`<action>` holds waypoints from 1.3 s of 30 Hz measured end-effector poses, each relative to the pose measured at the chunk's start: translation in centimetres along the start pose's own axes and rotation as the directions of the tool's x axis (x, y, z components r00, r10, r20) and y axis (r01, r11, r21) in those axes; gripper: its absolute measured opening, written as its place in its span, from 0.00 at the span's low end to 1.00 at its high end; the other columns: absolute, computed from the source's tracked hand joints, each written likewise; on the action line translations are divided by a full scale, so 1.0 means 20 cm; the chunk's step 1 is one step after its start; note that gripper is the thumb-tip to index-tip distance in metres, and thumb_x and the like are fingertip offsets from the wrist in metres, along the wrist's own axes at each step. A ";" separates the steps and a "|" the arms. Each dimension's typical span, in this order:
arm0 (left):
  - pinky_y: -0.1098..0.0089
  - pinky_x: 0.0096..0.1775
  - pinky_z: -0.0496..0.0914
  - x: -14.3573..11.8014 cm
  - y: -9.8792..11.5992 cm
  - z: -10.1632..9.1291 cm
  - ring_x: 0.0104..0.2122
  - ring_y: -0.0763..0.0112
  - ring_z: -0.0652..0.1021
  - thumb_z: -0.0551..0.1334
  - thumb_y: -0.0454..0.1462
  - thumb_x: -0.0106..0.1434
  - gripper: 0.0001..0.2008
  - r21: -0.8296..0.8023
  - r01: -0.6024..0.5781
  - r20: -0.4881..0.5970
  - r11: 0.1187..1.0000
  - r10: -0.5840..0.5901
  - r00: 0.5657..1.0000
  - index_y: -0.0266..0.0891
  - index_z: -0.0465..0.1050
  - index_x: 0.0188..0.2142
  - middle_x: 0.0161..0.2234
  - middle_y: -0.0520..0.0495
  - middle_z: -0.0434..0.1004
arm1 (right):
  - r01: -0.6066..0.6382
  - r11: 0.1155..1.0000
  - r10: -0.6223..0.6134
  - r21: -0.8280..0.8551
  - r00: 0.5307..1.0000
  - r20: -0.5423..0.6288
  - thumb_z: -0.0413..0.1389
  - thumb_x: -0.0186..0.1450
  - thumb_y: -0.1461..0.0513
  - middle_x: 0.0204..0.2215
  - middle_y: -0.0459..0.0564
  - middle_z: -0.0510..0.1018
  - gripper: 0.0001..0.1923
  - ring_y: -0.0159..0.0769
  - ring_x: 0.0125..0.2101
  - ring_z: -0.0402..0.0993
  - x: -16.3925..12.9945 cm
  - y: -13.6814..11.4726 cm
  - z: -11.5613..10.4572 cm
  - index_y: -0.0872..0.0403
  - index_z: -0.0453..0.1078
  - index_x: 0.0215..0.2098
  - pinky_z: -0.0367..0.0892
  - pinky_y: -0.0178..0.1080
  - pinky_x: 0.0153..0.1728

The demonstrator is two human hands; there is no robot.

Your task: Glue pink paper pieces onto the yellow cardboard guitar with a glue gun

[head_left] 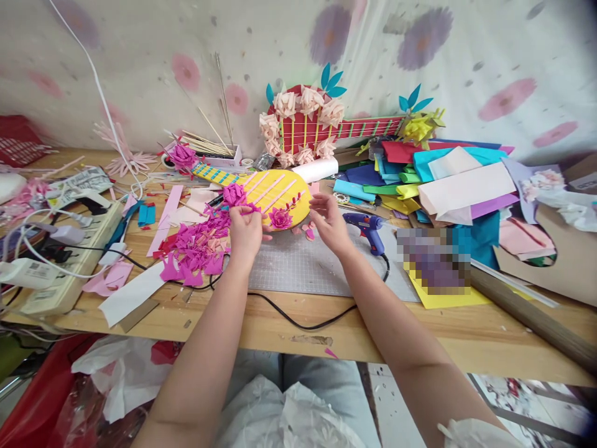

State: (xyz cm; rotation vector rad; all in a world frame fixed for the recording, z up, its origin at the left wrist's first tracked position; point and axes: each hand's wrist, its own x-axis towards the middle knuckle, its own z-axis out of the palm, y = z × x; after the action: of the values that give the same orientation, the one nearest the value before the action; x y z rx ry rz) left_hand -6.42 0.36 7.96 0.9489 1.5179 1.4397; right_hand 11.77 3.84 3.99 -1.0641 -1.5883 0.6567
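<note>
Left hand [247,230]: fingers curled at the near side of the yellow guitar [275,191]; cannot tell its grip.
Right hand [329,221]: loosely open, just beside the rounded end.

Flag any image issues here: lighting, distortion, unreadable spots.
Head view: soft light, no harsh glare on the yellow instrument-shaped piece; head view: wide-angle distortion, front edge of the wooden table bows; head view: upper right corner falls dark; head view: pixelated patch over the yellow sheet, contents unreadable.
</note>
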 end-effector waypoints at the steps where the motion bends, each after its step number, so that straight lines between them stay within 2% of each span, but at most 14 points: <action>1: 0.75 0.25 0.73 -0.01 0.01 0.00 0.23 0.77 0.76 0.54 0.33 0.58 0.12 -0.006 -0.073 -0.015 0.997 0.073 0.997 0.42 0.54 0.41 0.33 0.51 0.74 | -0.013 0.999 0.012 -0.037 1.000 -0.024 0.51 0.60 0.58 0.41 0.51 0.72 0.14 0.37 0.40 0.71 -0.01 0.01 -0.04 0.50 0.61 0.44 0.67 0.45 0.45; 4: 0.76 0.27 0.72 -0.06 0.00 0.05 0.26 0.77 0.76 0.52 0.34 0.60 0.10 0.043 -0.249 0.002 0.968 0.249 0.969 0.43 0.55 0.42 0.35 0.50 0.73 | -0.061 0.990 0.056 -0.125 0.997 -0.048 0.52 0.59 0.58 0.34 0.49 0.74 0.10 0.35 0.33 0.71 -0.05 0.07 -0.14 0.51 0.63 0.39 0.68 0.44 0.40; 7: 0.75 0.31 0.71 -0.15 -0.07 0.15 0.29 0.76 0.76 0.53 0.36 0.61 0.09 0.188 -0.392 0.197 0.901 0.356 0.913 0.43 0.58 0.42 0.36 0.50 0.74 | -0.121 0.977 0.120 -0.177 0.993 -0.015 0.51 0.58 0.60 0.31 0.47 0.75 0.08 0.35 0.31 0.72 -0.11 0.13 -0.17 0.51 0.64 0.37 0.68 0.44 0.37; 9: 0.73 0.35 0.71 -0.20 -0.15 0.21 0.31 0.75 0.76 0.54 0.35 0.60 0.10 0.310 -0.510 0.436 0.803 0.357 0.826 0.43 0.60 0.42 0.36 0.50 0.75 | -0.138 0.968 0.145 -0.209 0.989 0.017 0.50 0.56 0.63 0.31 0.48 0.76 0.08 0.37 0.31 0.73 -0.13 0.16 -0.17 0.51 0.65 0.36 0.68 0.44 0.37; 11: 0.70 0.39 0.70 -0.22 -0.23 0.25 0.35 0.71 0.76 0.53 0.32 0.59 0.08 0.408 -0.631 0.607 0.659 0.320 0.727 0.42 0.64 0.39 0.36 0.49 0.76 | -0.129 0.959 0.144 -0.252 0.989 0.041 0.49 0.56 0.65 0.31 0.48 0.77 0.09 0.38 0.31 0.73 -0.15 0.16 -0.15 0.51 0.66 0.35 0.69 0.45 0.37; 14: 0.66 0.43 0.68 -0.21 -0.31 0.24 0.41 0.65 0.75 0.54 0.31 0.57 0.08 0.421 -0.740 0.712 0.524 0.315 0.628 0.41 0.68 0.36 0.37 0.46 0.76 | -0.090 0.939 0.124 -0.331 0.989 0.084 0.49 0.57 0.66 0.33 0.49 0.78 0.10 0.39 0.32 0.74 -0.15 0.13 -0.12 0.51 0.67 0.36 0.69 0.46 0.36; 16: 0.65 0.44 0.68 -0.20 -0.34 0.21 0.41 0.65 0.74 0.54 0.29 0.55 0.10 0.381 -0.764 0.726 0.520 0.343 0.596 0.40 0.68 0.35 0.37 0.46 0.76 | -0.016 0.923 0.077 -0.385 0.987 0.143 0.50 0.58 0.65 0.35 0.50 0.78 0.09 0.41 0.36 0.74 -0.14 0.11 -0.10 0.52 0.69 0.36 0.68 0.47 0.38; 18: 0.67 0.43 0.68 -0.19 -0.34 0.17 0.38 0.67 0.74 0.53 0.26 0.52 0.12 0.352 -0.740 0.700 0.573 0.364 0.615 0.40 0.69 0.32 0.34 0.47 0.76 | 0.127 0.897 -0.015 -0.422 0.966 0.260 0.52 0.59 0.65 0.38 0.51 0.78 0.09 0.43 0.42 0.72 -0.12 0.10 -0.06 0.52 0.70 0.38 0.67 0.48 0.44; 22: 0.71 0.36 0.67 -0.17 -0.32 0.11 0.31 0.71 0.75 0.51 0.25 0.51 0.12 0.408 -0.534 0.497 0.741 0.310 0.810 0.41 0.68 0.26 0.26 0.52 0.75 | 0.387 0.813 -0.138 -0.435 0.854 0.502 0.52 0.59 0.67 0.42 0.54 0.77 0.12 0.45 0.50 0.66 -0.08 0.10 0.01 0.54 0.72 0.40 0.61 0.49 0.52; 25: 0.72 0.33 0.67 -0.14 -0.31 0.10 0.27 0.73 0.75 0.51 0.26 0.54 0.11 0.464 -0.369 0.373 0.805 0.201 0.906 0.40 0.68 0.27 0.25 0.53 0.76 | 0.418 0.777 -0.126 -0.471 0.836 0.534 0.51 0.61 0.67 0.42 0.55 0.77 0.12 0.44 0.49 0.66 -0.09 0.10 0.02 0.55 0.73 0.42 0.61 0.48 0.52; 28: 0.72 0.35 0.68 -0.11 -0.33 0.10 0.28 0.73 0.76 0.51 0.26 0.55 0.11 0.456 -0.309 0.345 0.835 0.154 0.926 0.40 0.69 0.30 0.27 0.52 0.78 | 0.347 0.806 -0.099 -0.479 0.878 0.468 0.51 0.63 0.65 0.39 0.53 0.78 0.12 0.42 0.46 0.68 -0.13 0.09 -0.02 0.54 0.73 0.42 0.64 0.46 0.49; 33: 0.69 0.41 0.69 -0.10 -0.36 0.12 0.36 0.70 0.78 0.51 0.25 0.56 0.14 0.412 -0.346 0.372 0.843 0.190 0.908 0.39 0.70 0.35 0.34 0.48 0.79 | 0.148 0.893 -0.035 -0.425 0.964 0.262 0.52 0.62 0.65 0.40 0.49 0.78 0.11 0.41 0.46 0.69 -0.19 0.09 -0.09 0.51 0.72 0.41 0.65 0.45 0.48; 36: 0.67 0.42 0.68 -0.11 -0.38 0.13 0.38 0.67 0.77 0.54 0.28 0.58 0.10 0.444 -0.401 0.385 0.801 0.234 0.893 0.39 0.70 0.37 0.37 0.46 0.79 | 0.101 0.898 -0.006 -0.428 0.976 0.218 0.52 0.61 0.66 0.39 0.48 0.79 0.12 0.41 0.45 0.69 -0.20 0.10 -0.09 0.51 0.72 0.42 0.65 0.46 0.48; 39: 0.65 0.42 0.68 -0.11 -0.39 0.13 0.39 0.65 0.76 0.57 0.31 0.58 0.08 0.468 -0.444 0.392 0.764 0.271 0.879 0.39 0.70 0.38 0.37 0.45 0.78 | 0.152 0.880 -0.023 -0.449 0.960 0.280 0.52 0.62 0.64 0.42 0.50 0.78 0.12 0.42 0.45 0.68 -0.19 0.12 -0.05 0.51 0.71 0.44 0.65 0.46 0.47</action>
State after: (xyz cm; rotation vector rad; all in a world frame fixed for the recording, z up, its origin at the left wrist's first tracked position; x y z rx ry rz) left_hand -2.95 -1.19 0.30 1.8181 1.5919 1.0321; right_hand 13.65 1.45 0.55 -1.2805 -2.0884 0.3665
